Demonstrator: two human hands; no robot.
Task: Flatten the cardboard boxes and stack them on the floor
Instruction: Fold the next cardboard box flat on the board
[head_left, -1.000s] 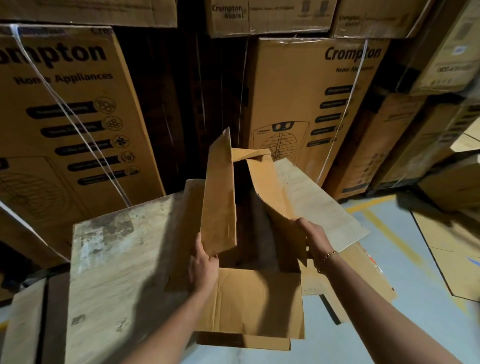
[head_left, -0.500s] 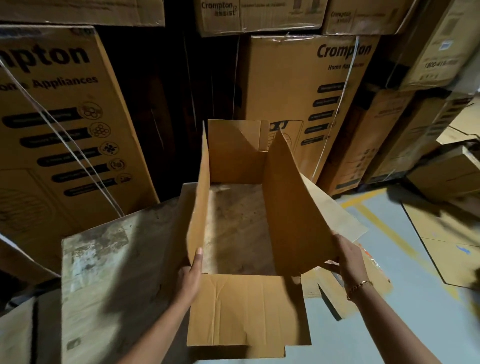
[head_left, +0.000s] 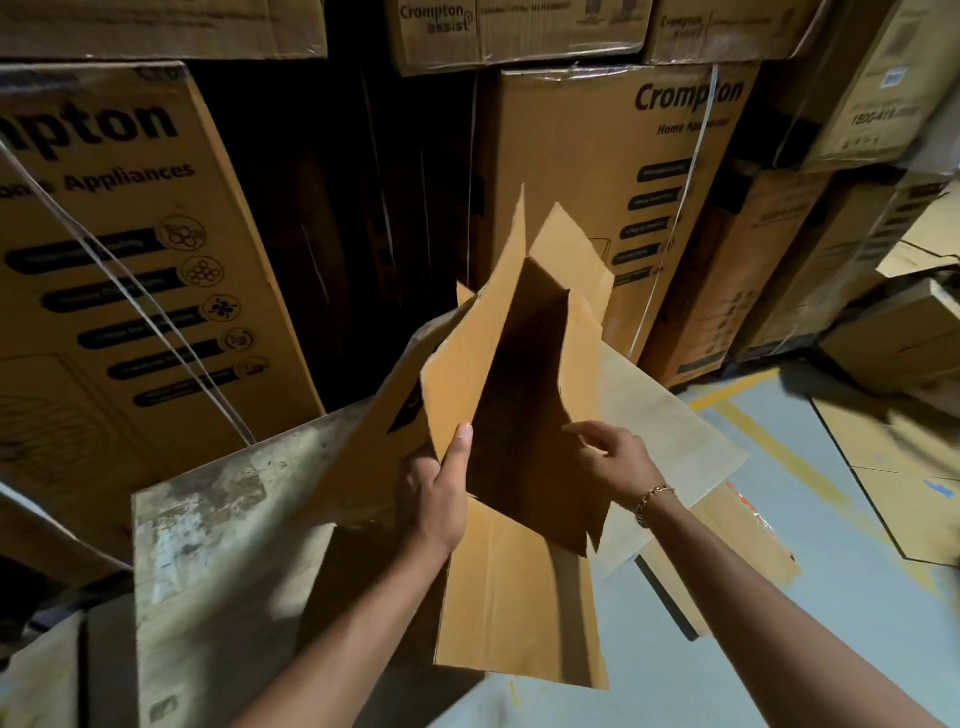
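A person is holding a half-collapsed plain brown cardboard box (head_left: 467, 364) above a scuffed wooden board (head_left: 208, 519), left hand (head_left: 434, 493) gripping one wall, right hand (head_left: 615, 462) loose-fingered at the other, ideally pressing them together along creases.

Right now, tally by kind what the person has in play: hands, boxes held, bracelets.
Hands: 2 (left hand, right hand)
Box held: 1 (box)
Bracelet: 1 (bracelet)
Total: 4
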